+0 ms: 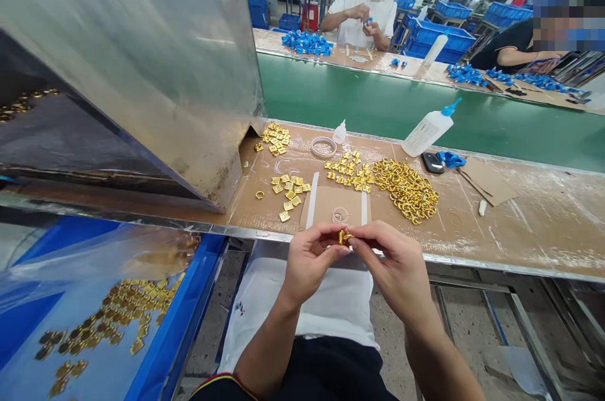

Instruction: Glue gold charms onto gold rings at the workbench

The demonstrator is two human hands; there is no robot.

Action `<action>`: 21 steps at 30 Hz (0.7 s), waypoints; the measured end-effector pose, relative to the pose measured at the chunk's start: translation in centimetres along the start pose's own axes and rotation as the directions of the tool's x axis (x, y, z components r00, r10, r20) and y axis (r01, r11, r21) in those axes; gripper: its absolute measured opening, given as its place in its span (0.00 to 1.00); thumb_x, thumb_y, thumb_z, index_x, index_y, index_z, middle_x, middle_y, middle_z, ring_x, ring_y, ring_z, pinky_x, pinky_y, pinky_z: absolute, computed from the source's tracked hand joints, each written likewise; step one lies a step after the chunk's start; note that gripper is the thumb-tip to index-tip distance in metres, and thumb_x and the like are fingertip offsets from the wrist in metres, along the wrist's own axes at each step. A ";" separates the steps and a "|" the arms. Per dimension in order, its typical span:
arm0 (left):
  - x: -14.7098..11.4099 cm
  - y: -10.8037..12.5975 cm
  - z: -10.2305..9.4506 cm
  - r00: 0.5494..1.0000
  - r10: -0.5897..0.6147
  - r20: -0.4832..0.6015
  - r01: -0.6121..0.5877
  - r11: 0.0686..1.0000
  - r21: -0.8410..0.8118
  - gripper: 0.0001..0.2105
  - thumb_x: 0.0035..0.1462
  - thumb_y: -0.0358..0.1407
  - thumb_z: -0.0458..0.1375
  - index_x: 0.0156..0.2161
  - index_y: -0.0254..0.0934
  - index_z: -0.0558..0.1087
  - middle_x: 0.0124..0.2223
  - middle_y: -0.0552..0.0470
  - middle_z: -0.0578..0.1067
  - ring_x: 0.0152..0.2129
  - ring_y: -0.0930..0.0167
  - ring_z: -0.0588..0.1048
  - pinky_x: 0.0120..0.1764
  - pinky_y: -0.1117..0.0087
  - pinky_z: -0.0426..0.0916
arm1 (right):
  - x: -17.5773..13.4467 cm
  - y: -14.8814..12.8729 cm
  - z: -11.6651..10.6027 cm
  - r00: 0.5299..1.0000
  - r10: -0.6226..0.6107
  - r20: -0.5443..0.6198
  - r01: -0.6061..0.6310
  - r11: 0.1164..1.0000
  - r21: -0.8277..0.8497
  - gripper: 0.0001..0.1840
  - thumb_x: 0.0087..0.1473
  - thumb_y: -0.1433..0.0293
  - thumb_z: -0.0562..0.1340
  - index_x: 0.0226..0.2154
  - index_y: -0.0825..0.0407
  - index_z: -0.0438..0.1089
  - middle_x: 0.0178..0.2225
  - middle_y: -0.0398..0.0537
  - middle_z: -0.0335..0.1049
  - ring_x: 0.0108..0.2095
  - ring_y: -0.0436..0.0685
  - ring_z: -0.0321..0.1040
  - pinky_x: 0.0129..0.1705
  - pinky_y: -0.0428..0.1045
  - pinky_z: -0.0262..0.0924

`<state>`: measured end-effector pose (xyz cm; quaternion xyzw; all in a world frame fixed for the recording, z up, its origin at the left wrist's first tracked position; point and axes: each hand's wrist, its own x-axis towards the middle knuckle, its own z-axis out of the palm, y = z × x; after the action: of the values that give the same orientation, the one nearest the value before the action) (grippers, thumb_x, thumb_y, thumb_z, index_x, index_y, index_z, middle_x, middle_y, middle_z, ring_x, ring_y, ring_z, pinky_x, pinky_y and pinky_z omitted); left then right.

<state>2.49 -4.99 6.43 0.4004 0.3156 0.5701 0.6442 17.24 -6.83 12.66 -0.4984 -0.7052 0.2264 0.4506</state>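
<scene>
From my head-worn view, I pinch a small glossy gold metal piece point(341, 238) between the fingertips of both hands, left point(305, 262) and right point(397, 262), just over the near edge of the brown, film-glossed tabletop point(543, 224); whether it is one part or two, my fingers hide. The two-sided pinch probably keeps so small an item steady. A brown cardboard pad with white side strips point(350, 196) lies at that edge. Beyond it, a dense heap of gold metal rings point(407, 191) and loose square gold metal pieces point(350, 169) sit apart, likely sorted for easy reach. Toward the far edge stands a tilted white plastic bottle with a blue nozzle point(428, 133). A flat green belt point(326, 82) runs alongside; across it, a co-worker in a white shirt point(366, 16) sits near blue plastic crates point(437, 38). A grey metal hood point(189, 67) rises at left.
</scene>
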 end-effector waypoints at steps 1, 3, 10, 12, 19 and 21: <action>0.0 -0.1 0.0 1.000 0.006 -0.001 -0.006 1.000 0.004 0.16 0.47 0.39 0.74 0.41 0.35 0.83 0.37 0.46 0.84 0.34 0.67 0.82 0.41 0.70 0.78 | 0.0 0.0 0.1 1.000 -0.006 0.001 0.006 1.000 -0.014 0.07 0.61 0.74 0.65 0.39 0.48 0.79 0.33 0.46 0.79 0.31 0.52 0.76 0.34 0.45 0.71; 0.0 -0.2 0.0 1.000 0.028 -0.003 -0.028 1.000 0.015 0.15 0.48 0.38 0.74 0.41 0.36 0.83 0.36 0.46 0.84 0.34 0.68 0.81 0.40 0.71 0.78 | -0.2 0.1 0.2 1.000 -0.012 0.002 0.012 0.999 -0.042 0.07 0.62 0.74 0.64 0.39 0.48 0.78 0.32 0.46 0.79 0.31 0.53 0.76 0.34 0.45 0.71; 0.3 -0.4 -0.1 0.988 0.143 -0.055 -0.136 0.984 0.111 0.12 0.46 0.38 0.75 0.38 0.37 0.85 0.32 0.47 0.83 0.30 0.69 0.79 0.35 0.72 0.75 | -0.4 -0.3 0.9 1.000 -0.004 0.018 0.007 0.985 -0.173 0.08 0.65 0.72 0.61 0.38 0.48 0.78 0.31 0.46 0.77 0.30 0.54 0.75 0.33 0.46 0.68; 0.5 -0.5 -0.2 0.985 0.160 -0.068 -0.153 0.983 0.097 0.12 0.44 0.37 0.76 0.36 0.38 0.85 0.31 0.49 0.82 0.29 0.70 0.79 0.34 0.73 0.75 | -0.4 -0.3 1.2 1.000 -0.023 0.018 0.027 0.976 -0.216 0.08 0.65 0.72 0.61 0.38 0.49 0.77 0.30 0.46 0.77 0.29 0.54 0.75 0.32 0.46 0.67; 0.9 -1.2 -0.2 0.983 0.150 -0.105 -0.145 0.988 0.050 0.13 0.41 0.37 0.77 0.35 0.38 0.85 0.30 0.50 0.82 0.28 0.70 0.79 0.34 0.72 0.76 | -0.1 0.1 1.7 0.999 -0.017 0.032 0.024 0.974 -0.225 0.08 0.66 0.73 0.59 0.38 0.49 0.75 0.31 0.47 0.76 0.30 0.54 0.74 0.32 0.46 0.67; 1.0 -1.2 -0.2 0.984 0.144 -0.109 -0.141 0.989 0.032 0.14 0.42 0.39 0.77 0.35 0.37 0.84 0.32 0.48 0.83 0.29 0.69 0.80 0.35 0.72 0.77 | 0.0 0.0 1.7 0.999 -0.014 0.029 0.020 0.979 -0.203 0.08 0.65 0.73 0.59 0.38 0.49 0.75 0.33 0.47 0.76 0.32 0.54 0.75 0.34 0.47 0.68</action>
<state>3.03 -3.95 5.33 0.3973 0.3281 0.6324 0.5784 15.75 -6.57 11.84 -0.5324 -0.7351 0.1563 0.3896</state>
